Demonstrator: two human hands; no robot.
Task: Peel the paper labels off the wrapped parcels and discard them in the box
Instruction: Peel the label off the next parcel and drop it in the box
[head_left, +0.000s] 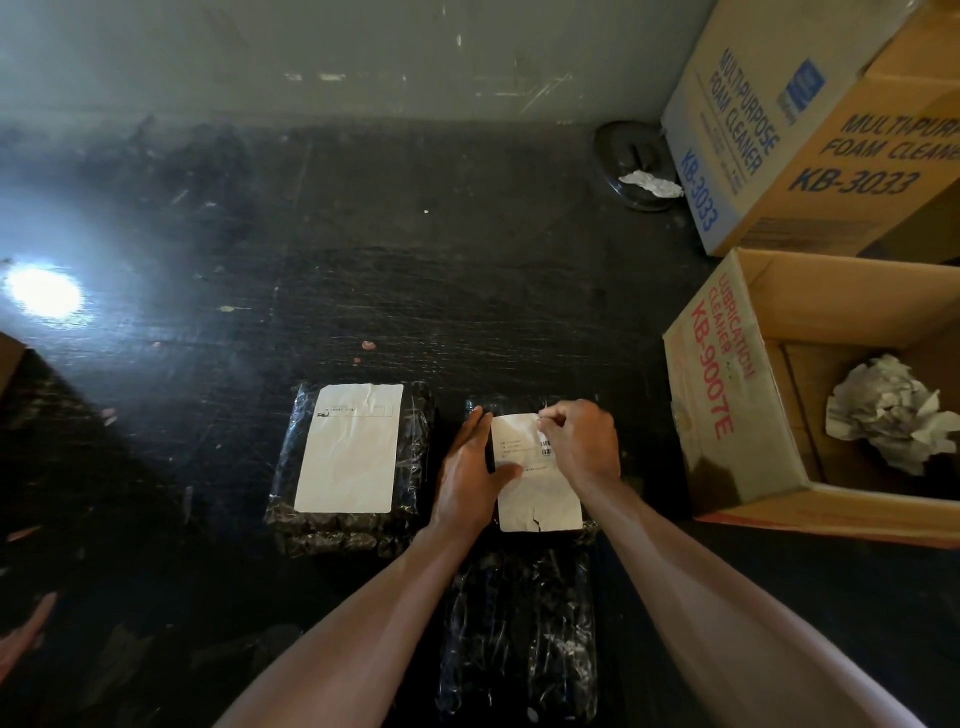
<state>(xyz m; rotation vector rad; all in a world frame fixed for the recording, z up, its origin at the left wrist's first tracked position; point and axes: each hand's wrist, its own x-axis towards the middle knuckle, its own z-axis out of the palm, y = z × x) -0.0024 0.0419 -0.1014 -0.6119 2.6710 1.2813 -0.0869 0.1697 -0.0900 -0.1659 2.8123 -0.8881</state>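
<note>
Three black plastic-wrapped parcels lie on the dark table. The left parcel (353, 530) carries a full white label (349, 449). The right parcel (592, 530) has a white label (537, 499) with a small barcode. My left hand (467, 478) lies flat along this parcel's left side, thumb pressing on the label. My right hand (579, 444) pinches the label's upper right corner. A third parcel (519, 634), with no label showing, lies nearer me between my forearms. The open cardboard box (727, 415) at the right holds crumpled paper (893, 418).
A closed foam cleaner carton (810, 130) stands behind the open box. A dark round dish (631, 166) with a paper scrap sits by the wall. A bright light glare (44, 293) marks the table's left side.
</note>
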